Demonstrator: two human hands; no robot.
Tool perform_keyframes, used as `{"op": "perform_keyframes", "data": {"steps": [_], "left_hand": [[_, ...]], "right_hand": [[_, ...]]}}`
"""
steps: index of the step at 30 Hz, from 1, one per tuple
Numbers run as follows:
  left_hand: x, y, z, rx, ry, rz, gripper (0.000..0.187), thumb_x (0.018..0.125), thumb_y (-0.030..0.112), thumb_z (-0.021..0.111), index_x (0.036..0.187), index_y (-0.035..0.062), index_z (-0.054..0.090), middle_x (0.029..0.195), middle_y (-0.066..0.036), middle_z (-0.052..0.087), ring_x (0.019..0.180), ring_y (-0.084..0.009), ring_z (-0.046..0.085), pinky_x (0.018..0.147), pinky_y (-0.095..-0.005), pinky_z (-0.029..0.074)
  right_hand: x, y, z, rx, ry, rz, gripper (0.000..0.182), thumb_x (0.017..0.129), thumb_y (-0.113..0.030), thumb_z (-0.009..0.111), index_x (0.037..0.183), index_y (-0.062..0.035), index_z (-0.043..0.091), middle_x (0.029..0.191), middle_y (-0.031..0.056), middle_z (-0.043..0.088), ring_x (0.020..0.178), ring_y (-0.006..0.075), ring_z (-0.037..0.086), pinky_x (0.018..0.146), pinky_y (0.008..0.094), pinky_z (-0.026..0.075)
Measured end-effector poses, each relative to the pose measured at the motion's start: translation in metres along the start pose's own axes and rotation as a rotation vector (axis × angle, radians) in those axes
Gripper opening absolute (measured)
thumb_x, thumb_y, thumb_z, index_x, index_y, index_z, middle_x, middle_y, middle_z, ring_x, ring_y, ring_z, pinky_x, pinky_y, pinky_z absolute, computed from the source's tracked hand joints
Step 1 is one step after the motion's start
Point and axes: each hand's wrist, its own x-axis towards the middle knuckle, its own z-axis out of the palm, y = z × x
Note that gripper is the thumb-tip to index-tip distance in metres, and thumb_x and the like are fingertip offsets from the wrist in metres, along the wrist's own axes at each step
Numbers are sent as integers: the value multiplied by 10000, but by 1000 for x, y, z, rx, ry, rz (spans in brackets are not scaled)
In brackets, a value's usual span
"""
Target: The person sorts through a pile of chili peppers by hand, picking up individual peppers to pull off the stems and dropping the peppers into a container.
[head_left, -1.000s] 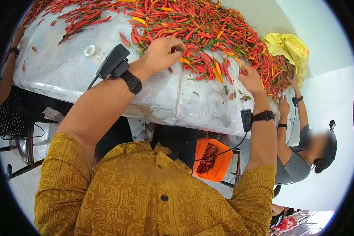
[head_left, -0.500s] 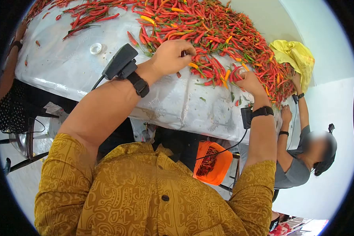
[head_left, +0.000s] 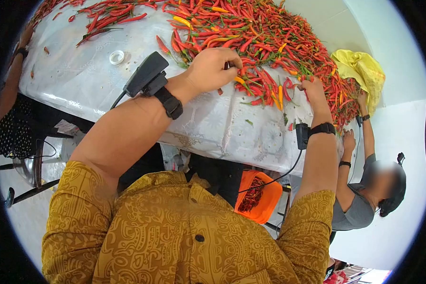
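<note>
A big heap of red chili peppers [head_left: 265,35], with some orange ones and green stems, spreads over the far side of the table. My left hand [head_left: 210,71] is over the near edge of the heap, its fingers curled toward the thumb; what they hold, if anything, is hidden. My right hand [head_left: 314,91] is at the heap's right part, fingertips pinched together among the peppers. I cannot make out what is in that pinch. Between my hands lies a small cluster with an orange chili pepper [head_left: 280,97] and several red ones.
A patterned clear cover [head_left: 199,118] lies on the table. A white cap [head_left: 116,57] sits at left. Below the edge hangs or stands an orange bin [head_left: 269,203] containing red chilies. Another person [head_left: 359,203] works at right beside a yellow sack [head_left: 359,71]; another's arm [head_left: 12,80] is at left.
My right hand has moved right and slightly away from me, from the small cluster to the heap. My left hand stays curled in nearly the same place.
</note>
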Motion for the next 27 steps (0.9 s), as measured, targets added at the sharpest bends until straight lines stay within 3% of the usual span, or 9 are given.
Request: {"op": "perform_keyframes", "data": {"steps": [2,4,7,10,17,19,20,22,27], "left_hand": [[0,0,0,0,1,3,169,724,51,557,877,6,616,776,-91,596,694,-171,575,630,-289,464],[0,0,0,0,2,6,168,725,51,557,876,6,616,775,-92,597,693,-173,577,630,-290,465],[1,0,0,21,-2,14,166,723,51,557,871,4,616,771,-96,597,696,-177,581,632,-291,466],[1,-1,0,3,3,4,165,721,51,556,867,2,616,766,-99,597,697,-180,583,633,-291,467],[0,1,0,4,4,2,164,721,55,558,866,4,616,765,-95,599,698,-175,583,635,-292,466],[0,0,0,12,2,3,163,722,57,558,865,5,616,767,-93,601,700,-176,583,636,-292,466],[0,0,0,4,8,10,165,722,59,558,867,5,615,772,-92,602,703,-176,584,638,-293,466],[0,-1,1,-8,10,20,166,723,60,558,869,6,615,777,-92,603,706,-176,584,640,-293,466],[0,-1,0,-1,-14,-1,175,727,64,565,885,6,612,791,-92,604,710,-170,585,640,-291,465]], "right_hand": [[-1,-9,3,-65,76,-19,231,705,-215,577,798,-3,586,640,76,572,523,157,518,447,297,393],[-9,-27,6,-189,153,110,175,691,-160,595,712,4,537,583,60,538,462,154,453,440,302,355],[-11,-33,9,-297,82,220,226,675,-197,664,704,2,560,548,53,522,406,152,417,389,313,319],[-2,-21,19,-281,-7,237,253,643,-209,704,701,-5,567,533,47,511,400,138,410,368,308,293],[-9,-13,12,-177,-30,144,241,656,-147,666,798,22,572,553,36,504,402,117,386,360,283,266],[-7,-16,3,-364,-89,309,163,656,-108,643,775,-5,600,681,52,592,572,133,552,520,288,430],[-11,-17,1,-364,-88,311,163,656,-108,643,775,-5,600,681,52,592,572,133,552,520,288,430],[-21,-17,-2,-56,-84,118,222,636,-93,658,814,16,582,702,46,582,575,126,531,524,278,426],[-17,-9,-6,-118,-22,32,266,644,-96,669,866,20,578,696,37,571,577,128,522,526,287,417]]}}
